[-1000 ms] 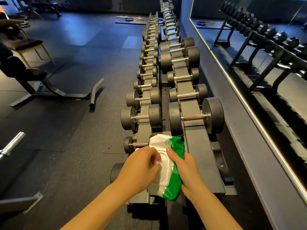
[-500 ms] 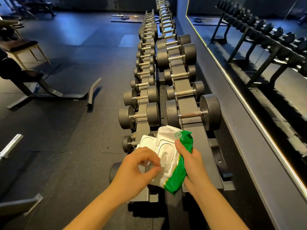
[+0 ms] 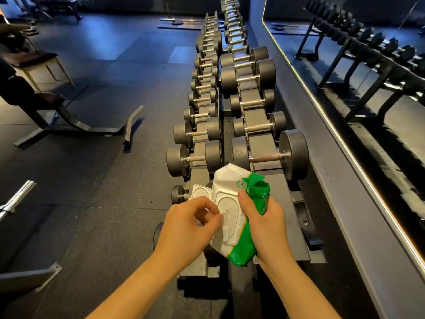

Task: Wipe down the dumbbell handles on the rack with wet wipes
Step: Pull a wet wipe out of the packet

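A green-and-white plastic wet wipe pack held over a grey metal dumbbell rack's near end.
The right hand clamps it; the left hand pinches at its opening, catch unclear. Tugging hard may drag several wipes out.

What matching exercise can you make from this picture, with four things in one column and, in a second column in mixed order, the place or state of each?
Column 1
1. wet wipes pack
2. flip lid
3. large dumbbell
4. bench

Column 2
A. stands on the floor at the left
B. swung open
C. gripped by the right hand
D. lies on the rack

Pairs: 1-C, 2-B, 3-D, 4-A
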A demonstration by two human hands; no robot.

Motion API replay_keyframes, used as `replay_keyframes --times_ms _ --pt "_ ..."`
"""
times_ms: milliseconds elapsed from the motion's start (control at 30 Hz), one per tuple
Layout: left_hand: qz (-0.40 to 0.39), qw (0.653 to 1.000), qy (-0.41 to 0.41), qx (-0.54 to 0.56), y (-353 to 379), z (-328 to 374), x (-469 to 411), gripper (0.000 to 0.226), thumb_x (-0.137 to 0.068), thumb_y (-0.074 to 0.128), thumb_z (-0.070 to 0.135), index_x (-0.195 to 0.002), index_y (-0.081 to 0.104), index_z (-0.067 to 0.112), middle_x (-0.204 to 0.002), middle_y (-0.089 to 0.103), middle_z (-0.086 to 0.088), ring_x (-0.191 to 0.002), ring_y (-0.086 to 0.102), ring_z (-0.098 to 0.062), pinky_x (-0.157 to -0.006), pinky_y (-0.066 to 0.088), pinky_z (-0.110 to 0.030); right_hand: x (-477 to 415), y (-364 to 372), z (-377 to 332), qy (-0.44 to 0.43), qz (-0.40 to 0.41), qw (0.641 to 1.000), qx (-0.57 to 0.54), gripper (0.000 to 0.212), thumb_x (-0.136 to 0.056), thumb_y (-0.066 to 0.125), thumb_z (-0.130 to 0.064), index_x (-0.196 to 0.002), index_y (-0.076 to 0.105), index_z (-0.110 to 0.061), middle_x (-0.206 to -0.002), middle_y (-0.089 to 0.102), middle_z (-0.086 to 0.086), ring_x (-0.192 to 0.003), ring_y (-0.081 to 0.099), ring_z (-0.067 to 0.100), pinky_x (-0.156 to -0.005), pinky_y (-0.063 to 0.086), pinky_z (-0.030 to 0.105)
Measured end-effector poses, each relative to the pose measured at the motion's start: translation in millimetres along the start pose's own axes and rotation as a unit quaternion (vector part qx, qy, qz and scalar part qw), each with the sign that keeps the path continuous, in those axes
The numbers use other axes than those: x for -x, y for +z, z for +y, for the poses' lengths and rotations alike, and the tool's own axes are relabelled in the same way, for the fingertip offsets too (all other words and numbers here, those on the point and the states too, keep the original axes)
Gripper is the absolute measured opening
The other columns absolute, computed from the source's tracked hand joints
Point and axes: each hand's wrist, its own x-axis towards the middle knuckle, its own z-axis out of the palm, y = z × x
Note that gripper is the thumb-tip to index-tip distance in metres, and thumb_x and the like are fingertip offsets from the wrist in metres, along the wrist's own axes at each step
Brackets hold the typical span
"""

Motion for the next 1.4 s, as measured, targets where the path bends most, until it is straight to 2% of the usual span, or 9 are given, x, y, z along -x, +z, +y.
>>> replay_keyframes --times_ms 100,233,467,633,800,933,1067,1233,1400 --pt "-0.031 0.991 0.074 -0.103 -2.5 0.5 0.3 0.003 -0.090 0.070 0.036 -0.091 0.071 0.035 -0.074 0.069 0.016 -0.070 0.064 -0.007 -0.062 0.050 -0.017 2.4 1.5 0.2 -0.013 -0.005 1.000 0.013 0.024 -0.093 0.071 -0.029 -0.117 0.070 -0.021 -0.106 0.077 0.001 -0.101 0.073 0.022 -0.094 0.057 0.053" --pt "-0.056 0.959 0.175 -0.216 -5.3 5.9 2.0 0.023 -0.087 0.050 0.046 -0.100 0.067 0.036 -0.072 0.063 0.015 -0.066 0.058 -0.008 -0.066 0.054 -0.033 4.3 2.6 -1.1 -0.013 -0.010 1.000 0.020 0.025 -0.093 0.071 -0.031 -0.117 0.069 -0.023 -0.106 0.077 -0.002 -0.100 0.073 0.019 -0.093 0.058 0.052" --pt "-0.076 0.956 0.165 -0.232 -4.4 6.2 -0.3 0.020 -0.087 0.050 0.043 -0.093 0.066 0.034 -0.076 0.064 0.014 -0.070 0.057 -0.007 -0.068 0.054 -0.032 3.5 1.3 -2.3 -0.010 -0.012 1.000 0.014 0.023 -0.094 0.070 -0.027 -0.116 0.069 -0.021 -0.103 0.077 -0.001 -0.097 0.074 0.018 -0.086 0.061 0.041" --pt "-0.102 0.975 0.120 -0.159 -3.6 5.5 1.1 0.016 -0.098 0.046 0.040 -0.102 0.059 0.031 -0.086 0.064 0.012 -0.079 0.059 -0.010 -0.071 0.052 -0.033 0.1 -0.5 -2.6 -0.005 -0.003 1.000 0.012 0.021 -0.094 0.071 -0.028 -0.113 0.070 -0.021 -0.101 0.077 -0.001 -0.095 0.074 0.017 -0.084 0.060 0.039" --pt "-0.086 0.994 0.061 -0.015 -5.2 3.9 -2.4 0.013 -0.106 0.049 0.021 -0.097 0.056 0.025 -0.080 0.059 0.005 -0.071 0.051 -0.010 -0.064 0.042 -0.030 -1.6 -2.4 -0.6 0.007 0.004 1.000 0.004 0.021 -0.093 0.071 -0.028 -0.113 0.070 -0.021 -0.102 0.077 0.000 -0.096 0.074 0.020 -0.088 0.059 0.044" --pt "-0.078 0.996 0.052 -0.009 -12.8 7.9 -11.0 0.012 -0.104 0.052 0.015 -0.097 0.059 0.022 -0.089 0.061 0.005 -0.077 0.053 -0.009 -0.066 0.044 -0.021 -2.3 -2.0 2.3 0.013 -0.009 1.000 0.027 0.021 -0.092 0.072 -0.031 -0.112 0.069 -0.023 -0.101 0.077 -0.002 -0.096 0.074 0.019 -0.088 0.059 0.047" --pt "-0.068 0.996 0.044 0.032 -17.3 11.8 -15.7 0.012 -0.104 0.052 0.014 -0.099 0.060 0.019 -0.093 0.065 0.007 -0.082 0.061 -0.022 -0.072 0.053 -0.035 0.0 -0.7 4.8 0.016 -0.045 0.998 0.031 0.023 -0.093 0.072 -0.027 -0.115 0.068 -0.023 -0.104 0.077 -0.002 -0.099 0.073 0.019 -0.088 0.060 0.044" --pt "-0.042 0.998 0.035 0.039 -16.3 10.8 -22.4 0.010 -0.102 0.056 0.009 -0.098 0.063 0.014 -0.092 0.067 0.006 -0.083 0.065 -0.017 -0.075 0.057 -0.034 2.1 -0.5 12.8 0.042 -0.122 0.991 0.037 0.047 -0.083 0.083 -0.014 -0.125 0.065 -0.024 -0.113 0.075 -0.001 -0.105 0.073 0.020 -0.093 0.059 0.049" --pt "-0.054 0.993 -0.020 0.105 -18.1 8.9 -26.7 0.008 -0.101 0.057 0.005 -0.100 0.065 0.005 -0.089 0.069 -0.004 -0.081 0.065 -0.019 -0.073 0.056 -0.025 0.5 0.6 22.8 0.057 -0.139 0.987 0.063 0.065 -0.066 0.086 -0.022 -0.126 0.062 -0.027 -0.114 0.074 -0.001 -0.105 0.072 0.021 -0.093 0.058 0.054"
